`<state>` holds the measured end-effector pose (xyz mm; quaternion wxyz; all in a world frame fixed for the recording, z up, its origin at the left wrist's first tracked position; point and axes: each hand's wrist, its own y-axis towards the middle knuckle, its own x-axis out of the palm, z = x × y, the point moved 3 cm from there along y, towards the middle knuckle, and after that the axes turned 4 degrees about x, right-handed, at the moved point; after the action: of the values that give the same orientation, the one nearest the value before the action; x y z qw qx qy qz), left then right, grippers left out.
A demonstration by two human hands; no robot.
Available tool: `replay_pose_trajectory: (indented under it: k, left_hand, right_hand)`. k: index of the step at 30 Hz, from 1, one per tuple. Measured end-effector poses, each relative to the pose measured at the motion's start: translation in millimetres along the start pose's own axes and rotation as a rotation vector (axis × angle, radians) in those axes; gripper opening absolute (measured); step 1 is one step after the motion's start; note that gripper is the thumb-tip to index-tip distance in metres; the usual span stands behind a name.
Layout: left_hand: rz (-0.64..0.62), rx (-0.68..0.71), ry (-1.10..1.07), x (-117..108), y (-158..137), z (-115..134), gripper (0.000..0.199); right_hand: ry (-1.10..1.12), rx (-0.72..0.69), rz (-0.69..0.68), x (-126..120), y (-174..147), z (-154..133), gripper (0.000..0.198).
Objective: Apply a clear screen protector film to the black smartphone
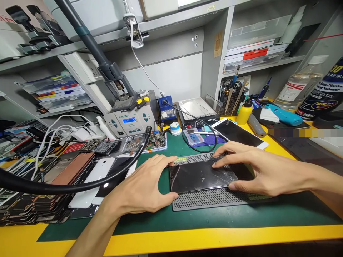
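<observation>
A black phone [198,176] with a scratched, cracked-looking glass face lies flat on a grey perforated mat [203,201]. At its left end, my left hand [142,184] spans the width, thumb at the near corner and fingers at the far corner. My right hand [252,171] arches over the right part, its thumb against the near edge, one fingertip on the glass and another finger beyond the far edge. The phone's right end is partly hidden under this hand. Beneath the perforated mat is a green work mat [160,223].
A black hose [80,187] curves in from the left above several stacked phones [91,178]. Behind stand a rework station [128,121], a flat heating plate [199,112] and a small round tin [175,127]. To the right are a white-framed phone [238,132] and a yellow bottle [244,112].
</observation>
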<state>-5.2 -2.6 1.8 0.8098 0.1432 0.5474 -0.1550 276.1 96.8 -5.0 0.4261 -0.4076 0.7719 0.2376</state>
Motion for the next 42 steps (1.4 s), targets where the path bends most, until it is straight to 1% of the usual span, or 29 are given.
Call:
replay_pose_trajectory:
  k: [6, 13, 19, 22, 29, 35, 42]
  left_hand:
    - [-0.011, -0.009, 0.008, 0.3, -1.0, 0.5, 0.073]
    - [-0.008, -0.033, -0.027, -1.4, -0.7, 2.2, 0.07]
    - [-0.056, -0.058, -0.019, -2.9, 0.0, 3.4, 0.066]
    - [-0.058, -0.053, -0.003, -1.9, -0.9, 2.9, 0.063]
    - [-0.077, -0.027, 0.039, 1.5, 1.0, -0.9, 0.048]
    - [-0.071, 0.006, 0.05, 3.0, -1.1, -3.5, 0.048]
    - [-0.071, -0.01, 0.038, 2.4, -1.5, -2.8, 0.046]
  right_hand:
    - [-0.014, 0.01, -0.015, -0.9, 0.4, -2.0, 0.045]
    - [0.023, 0.013, 0.008, -2.2, 0.3, -4.1, 0.043]
    - [-0.012, 0.011, -0.017, -1.9, 0.2, -6.0, 0.043]
    - [-0.031, 0.023, -0.041, -2.1, 0.6, -7.1, 0.044]
    - [-0.034, 0.028, -0.057, -3.5, -0.7, -6.3, 0.049]
    - [-0.038, 0.031, -0.056, -4.1, -2.2, -5.5, 0.048]
    - [-0.043, 0.045, -0.064, -4.8, -2.5, -7.3, 0.047]
